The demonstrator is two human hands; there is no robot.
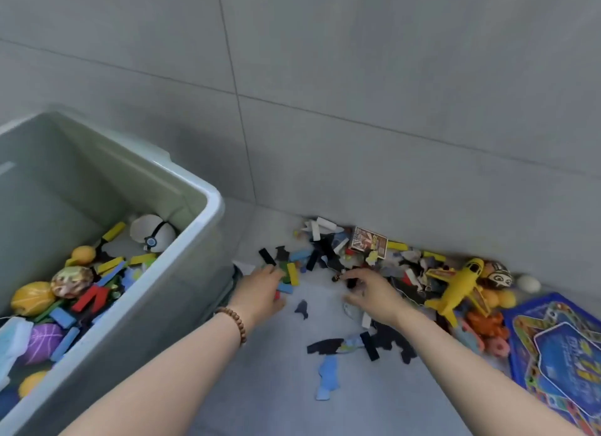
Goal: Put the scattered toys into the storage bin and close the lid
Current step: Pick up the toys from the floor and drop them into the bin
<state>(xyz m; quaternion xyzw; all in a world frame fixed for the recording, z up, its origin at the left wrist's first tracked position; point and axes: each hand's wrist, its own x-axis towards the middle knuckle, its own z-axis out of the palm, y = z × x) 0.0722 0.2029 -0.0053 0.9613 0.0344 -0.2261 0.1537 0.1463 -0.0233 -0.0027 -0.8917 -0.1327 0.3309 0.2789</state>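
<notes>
Grey-green storage bin (208, 208) stood open on floor, left side, partly filled with binned toys (74, 292). Lid not in view. Scattered toys (357, 257) lay heaped along floor's far edge by wall, yellow plane (461, 286) and blue game board (553, 348) among them. Left hand (263, 289) grasped coloured blocks (291, 273) just beside bin. Right hand (374, 294) curled onto dark piece (351, 283). Judged under half done; lid closing still to come.

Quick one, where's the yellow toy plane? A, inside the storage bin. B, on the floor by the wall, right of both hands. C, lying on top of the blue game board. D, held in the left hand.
B: the yellow toy plane lies in the floor pile by the wall, right of the right hand, outside the storage bin and beside the blue game board.
</notes>
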